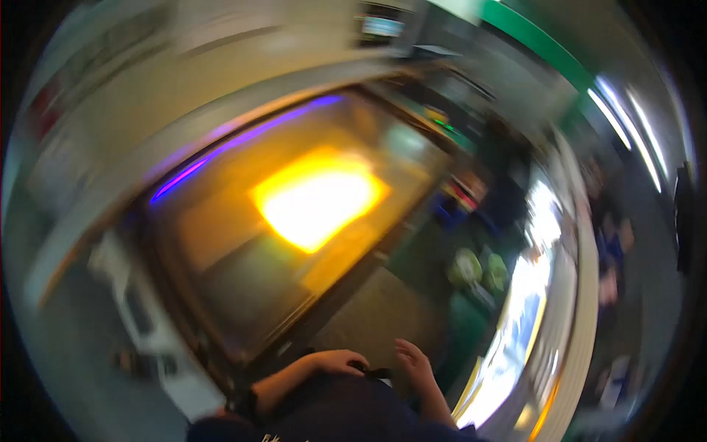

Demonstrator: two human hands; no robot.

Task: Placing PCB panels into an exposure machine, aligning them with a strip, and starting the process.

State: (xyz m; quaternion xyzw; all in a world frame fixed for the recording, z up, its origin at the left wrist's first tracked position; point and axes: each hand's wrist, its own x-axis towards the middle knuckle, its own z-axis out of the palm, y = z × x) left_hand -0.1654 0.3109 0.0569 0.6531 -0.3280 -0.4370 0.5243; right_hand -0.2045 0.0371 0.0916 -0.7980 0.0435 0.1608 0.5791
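My left hand (340,362) is close to my body at the lower middle, its fingers closed on a small black object (378,373), perhaps a strap; blur hides its kind. A dark band sits on my left wrist. Just to the right, my right hand (414,365) is raised with its fingers apart and nothing visible in it. In front of both hands stands a large dark-framed case (291,324) with a glaring yellow patch of light (320,199) inside and a violet light strip (243,140) along its far side.
A brightly lit long counter or case (515,331) runs along the right. Between it and the framed case lie round pale-green items (479,269). A pale ledge (88,199) borders the far left, with a small screen (383,27) at the back. Much is motion-blurred.
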